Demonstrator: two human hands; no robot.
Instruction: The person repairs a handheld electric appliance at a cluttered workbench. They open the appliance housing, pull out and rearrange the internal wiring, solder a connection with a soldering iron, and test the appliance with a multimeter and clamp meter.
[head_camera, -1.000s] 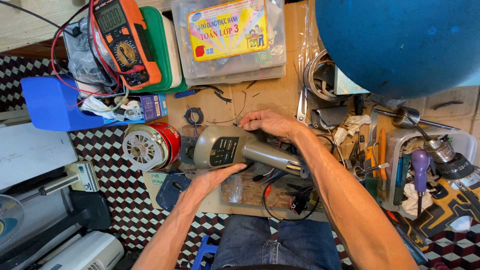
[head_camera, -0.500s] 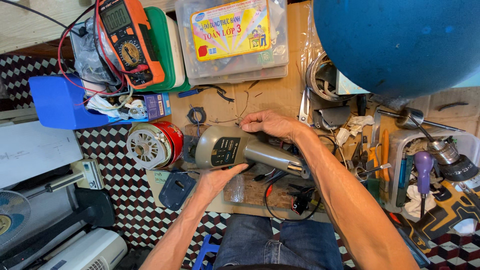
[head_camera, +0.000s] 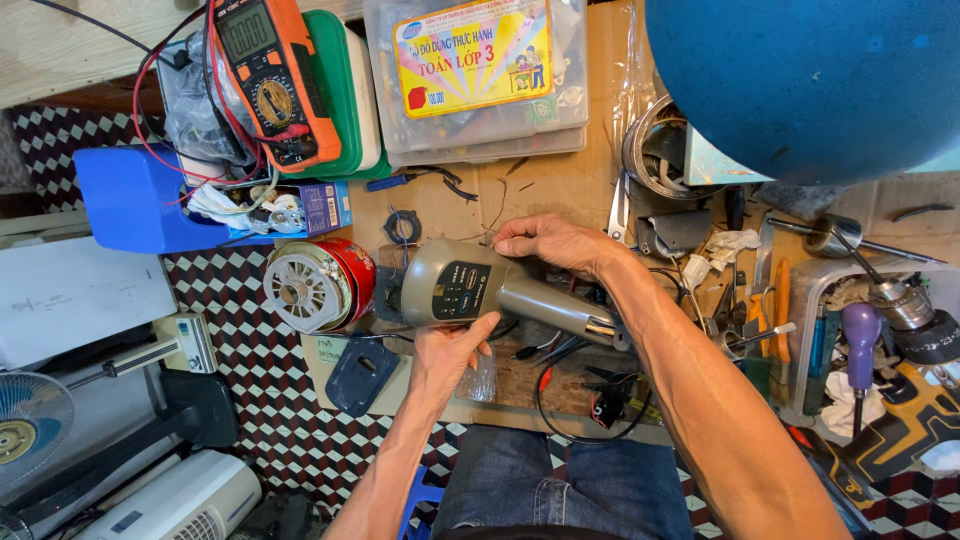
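Observation:
A grey-green fan base housing (head_camera: 470, 290) with a dark button panel and a tapered neck lies on its side on the wooden workbench (head_camera: 560, 190). My left hand (head_camera: 450, 350) grips its lower edge from below. My right hand (head_camera: 545, 243) rests on its upper edge, fingertips pinched near a small part I cannot make out. A red motor with a white ribbed cover (head_camera: 318, 284) sits just left of the housing.
An orange multimeter (head_camera: 270, 80) with red leads lies top left beside a green box and a clear plastic case (head_camera: 480, 75). A large blue ball (head_camera: 810, 80) fills the top right. Pliers, a purple-handled screwdriver (head_camera: 860, 345) and a drill chuck clutter the right. A blue bin (head_camera: 135, 200) stands at the left.
The hands and the housing hold nearly the same pose. The view has shifted slightly downward.

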